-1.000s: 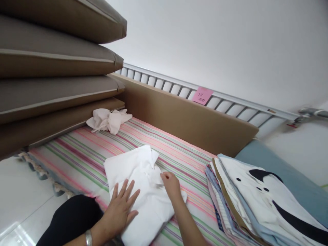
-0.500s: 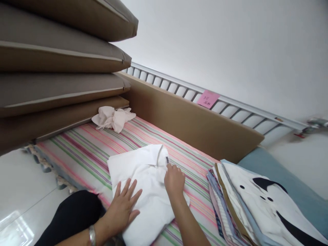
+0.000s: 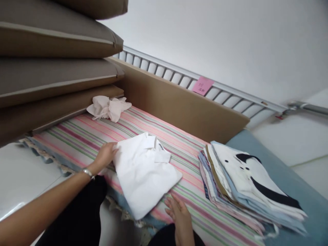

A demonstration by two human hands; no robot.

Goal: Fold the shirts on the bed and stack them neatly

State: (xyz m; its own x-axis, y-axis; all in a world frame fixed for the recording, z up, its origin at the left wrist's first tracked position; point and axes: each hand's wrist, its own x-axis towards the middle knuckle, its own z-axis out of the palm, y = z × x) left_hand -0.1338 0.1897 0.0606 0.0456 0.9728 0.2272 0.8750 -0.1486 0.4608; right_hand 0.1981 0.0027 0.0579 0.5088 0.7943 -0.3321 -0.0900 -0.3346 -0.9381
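Note:
A folded white shirt (image 3: 143, 171), its collar and a dark-lettered label at the top, lies on the striped mat (image 3: 164, 133). At its upper left corner my left hand (image 3: 106, 157) has its fingers closed on the cloth edge; the fingertips are partly hidden. My right hand (image 3: 180, 215) is near the shirt's lower right edge, slightly apart from it, with fingers loosely extended and nothing in them. Right of the shirt rests a stack of folded clothes (image 3: 230, 198), topped by a white garment with a black pattern (image 3: 246, 171).
Thick grey-brown cushions (image 3: 56, 75) are piled at the left. A crumpled pale pink cloth (image 3: 109, 107) lies by them. Behind the mat a brown board (image 3: 174, 106) leans against a white radiator (image 3: 159, 70) bearing a pink note (image 3: 203, 85). Blue fabric (image 3: 287, 160) extends at the right.
My left hand has gone from lying flat on the shirt to its left edge. My right hand has let go of the collar area and moved down toward me. The shirt has turned slightly.

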